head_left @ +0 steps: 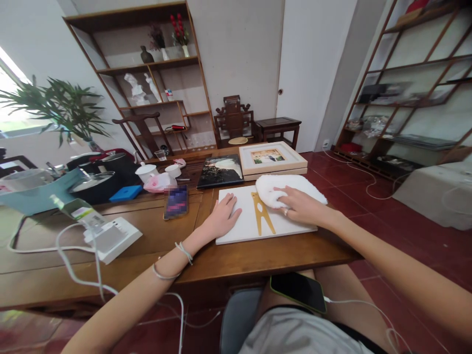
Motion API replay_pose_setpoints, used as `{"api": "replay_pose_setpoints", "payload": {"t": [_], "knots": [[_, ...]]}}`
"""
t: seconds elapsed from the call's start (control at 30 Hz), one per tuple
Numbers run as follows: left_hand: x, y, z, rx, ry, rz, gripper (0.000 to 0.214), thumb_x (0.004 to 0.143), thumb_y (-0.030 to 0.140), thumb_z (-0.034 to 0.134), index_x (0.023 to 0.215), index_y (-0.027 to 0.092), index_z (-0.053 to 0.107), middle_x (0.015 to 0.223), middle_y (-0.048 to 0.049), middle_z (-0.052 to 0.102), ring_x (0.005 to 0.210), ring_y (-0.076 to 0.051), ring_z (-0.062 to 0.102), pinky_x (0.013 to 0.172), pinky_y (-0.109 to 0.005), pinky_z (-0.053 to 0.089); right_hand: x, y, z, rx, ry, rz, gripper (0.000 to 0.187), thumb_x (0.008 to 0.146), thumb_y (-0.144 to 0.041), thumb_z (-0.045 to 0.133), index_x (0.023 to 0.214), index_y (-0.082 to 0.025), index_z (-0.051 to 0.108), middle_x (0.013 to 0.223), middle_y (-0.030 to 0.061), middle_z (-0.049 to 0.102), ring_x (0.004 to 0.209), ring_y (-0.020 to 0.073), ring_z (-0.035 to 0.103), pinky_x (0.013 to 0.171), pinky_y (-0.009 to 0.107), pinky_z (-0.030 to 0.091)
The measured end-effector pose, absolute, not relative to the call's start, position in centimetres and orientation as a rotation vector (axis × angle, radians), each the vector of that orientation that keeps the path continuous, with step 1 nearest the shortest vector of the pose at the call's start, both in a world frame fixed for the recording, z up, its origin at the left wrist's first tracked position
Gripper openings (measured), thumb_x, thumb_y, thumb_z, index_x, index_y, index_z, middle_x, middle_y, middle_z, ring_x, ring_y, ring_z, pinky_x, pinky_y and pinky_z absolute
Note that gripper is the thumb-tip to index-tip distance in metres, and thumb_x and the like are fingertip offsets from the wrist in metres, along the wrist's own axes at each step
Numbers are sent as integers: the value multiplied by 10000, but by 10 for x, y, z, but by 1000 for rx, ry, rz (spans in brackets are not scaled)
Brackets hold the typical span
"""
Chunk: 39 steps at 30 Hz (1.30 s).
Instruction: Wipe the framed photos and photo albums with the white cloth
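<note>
At a wooden desk (258,253), a person's left hand (223,216) lies flat and spread on a white board (236,233), the right hand (297,205) at the near edge of a fluffy white cloth (271,187); whether its fingers pinch cannot be told. The cloth, on the board's far right part, looks light and soft, best gathered by its edge; the yellow cutout (258,216) beside it seems thin and stiff, best lifted by its sides.

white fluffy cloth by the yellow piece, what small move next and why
Perhaps ease the white fluffy cloth slightly right: the right hand is on it, its left edge crowds the yellow A-shaped piece, and the left hand rests on the white board.
</note>
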<state>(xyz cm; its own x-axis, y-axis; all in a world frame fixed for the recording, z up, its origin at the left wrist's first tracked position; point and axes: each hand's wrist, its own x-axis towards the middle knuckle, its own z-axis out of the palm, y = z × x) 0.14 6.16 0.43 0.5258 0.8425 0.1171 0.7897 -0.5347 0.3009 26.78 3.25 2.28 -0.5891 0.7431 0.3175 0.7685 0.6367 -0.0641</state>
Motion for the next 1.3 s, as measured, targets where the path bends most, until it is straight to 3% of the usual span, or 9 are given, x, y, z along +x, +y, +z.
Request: {"api": "replay_pose_setpoints", "payload": {"t": [0.3,0.5,0.67,0.9,1.13,1.3], "knots": [[3,61,5,2535,1413,349,459,933,334,337,1316,92,409,1476,-204,326,1411,-292,210,1117,-566,180,274,-62,28,-1245,-2593,81,181,823,-176,504,833,-166,685,1374,158,491,1331,275,360,1112,466,254],[1,62,5,2579,1386,386,438,928,338,340,1291,110,432,1450,-203,365,1394,-293,257,1111,-543,221,270,-39,31,-1317,-2544,96,221,857,-217,479,910,-162,687,1375,152,490,1264,300,442,1043,455,349],[2,61,7,2573,1379,379,436,929,331,342,1274,84,441,1443,-218,364,1385,-298,271,1109,-542,226,265,13,30,-1260,-2517,64,255,863,-200,444,966,-180,676,1162,106,647,1109,286,548,940,417,415],[2,60,8,2559,1395,375,421,928,333,350,1277,113,439,1449,-204,360,1391,-297,264,1105,-565,218,251,61,29,-1338,-2496,-22,312,922,-266,397,1024,-144,665,1097,124,665,1020,286,569,880,387,420],[1,61,5,2565,1378,391,414,930,339,343,1265,117,446,1440,-206,368,1386,-301,269,1098,-586,215,239,42,24,-1307,-2512,-64,285,907,-214,424,1014,-128,674,1298,176,553,1259,315,433,1031,487,307],[1,62,2,2591,1370,404,421,931,340,333,1260,105,450,1432,-209,375,1382,-296,277,1104,-551,231,239,-10,22,-1261,-2560,17,245,808,-122,511,967,-131,697,1416,182,430,1354,312,306,1091,524,233]]}}
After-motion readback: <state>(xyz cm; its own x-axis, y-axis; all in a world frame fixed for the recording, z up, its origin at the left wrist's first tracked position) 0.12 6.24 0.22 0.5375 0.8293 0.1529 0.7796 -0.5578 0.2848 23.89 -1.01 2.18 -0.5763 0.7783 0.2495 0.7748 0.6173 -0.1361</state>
